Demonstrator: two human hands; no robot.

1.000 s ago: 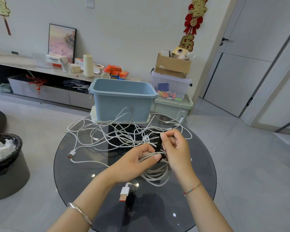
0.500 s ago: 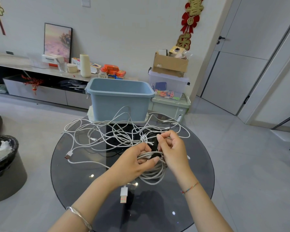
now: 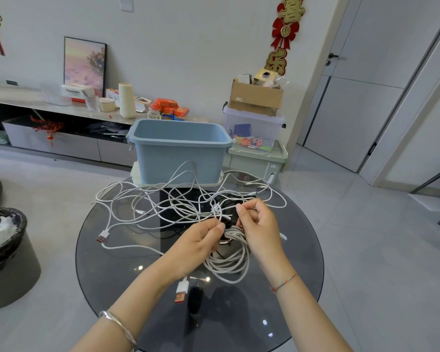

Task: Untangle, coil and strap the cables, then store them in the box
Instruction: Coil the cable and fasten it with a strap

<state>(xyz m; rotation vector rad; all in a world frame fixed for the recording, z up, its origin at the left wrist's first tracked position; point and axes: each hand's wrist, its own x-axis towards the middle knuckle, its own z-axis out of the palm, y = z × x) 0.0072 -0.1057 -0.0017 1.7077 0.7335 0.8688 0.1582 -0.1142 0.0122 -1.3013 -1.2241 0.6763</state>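
Glossy dark glass table (image 3: pixel 112 262), matt blue plastic box (image 3: pixel 181 158)

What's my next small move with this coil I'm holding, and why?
Probably pull the black strap snug round the coiled cable: the left hand grips the coil's top, the right hand pinches the strap there, and the loops below hang loose.

Bright even daylight, sharp focus; glare spots on glass table (image 3: pixel 107 262); wide-angle bending at edges

Head camera, looking forward-down, close over table (image 3: pixel 107 270).
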